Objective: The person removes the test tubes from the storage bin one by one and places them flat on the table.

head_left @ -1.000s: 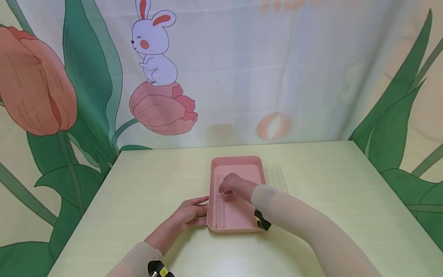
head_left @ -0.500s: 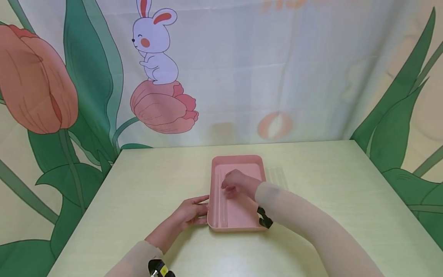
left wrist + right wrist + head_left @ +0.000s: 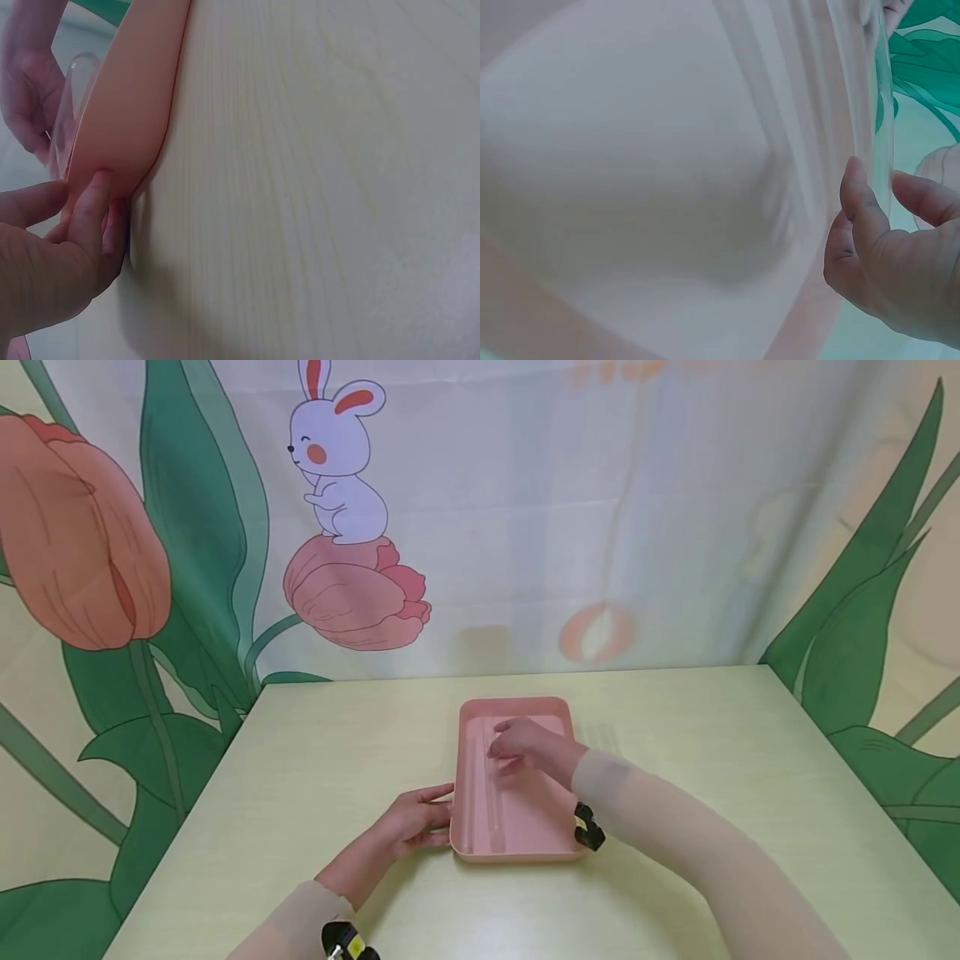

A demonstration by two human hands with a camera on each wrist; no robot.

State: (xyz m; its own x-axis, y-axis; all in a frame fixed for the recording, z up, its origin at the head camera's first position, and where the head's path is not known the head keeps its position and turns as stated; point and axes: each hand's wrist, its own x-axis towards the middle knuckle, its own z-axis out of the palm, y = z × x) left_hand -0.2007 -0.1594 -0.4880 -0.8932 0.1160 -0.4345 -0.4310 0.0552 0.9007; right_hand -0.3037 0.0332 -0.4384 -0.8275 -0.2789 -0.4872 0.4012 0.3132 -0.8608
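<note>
A pink rectangular tray (image 3: 540,827) lies on the table. My right hand (image 3: 525,747) is over its inside, pinching a clear test tube (image 3: 496,814) between thumb and fingers. In the right wrist view this test tube (image 3: 883,135) passes between thumb and fingertips. Its rounded end shows beyond the tray wall (image 3: 142,75) in the left wrist view. Along the tray's left side lies another clear tube (image 3: 467,793), hard to make out against the pink. My left hand (image 3: 416,818) has extended fingers (image 3: 91,206) touching the outside of the tray's left wall.
Faint clear tubes (image 3: 603,739) lie on the pale wooden table (image 3: 337,752) just right of the tray, partly hidden by the right arm. Behind the table hangs a curtain (image 3: 510,527) printed with tulips and a rabbit.
My right hand has moved a little to the right and farther back inside the tray, and the held test tube has shifted right with it. The left hand stays against the tray.
</note>
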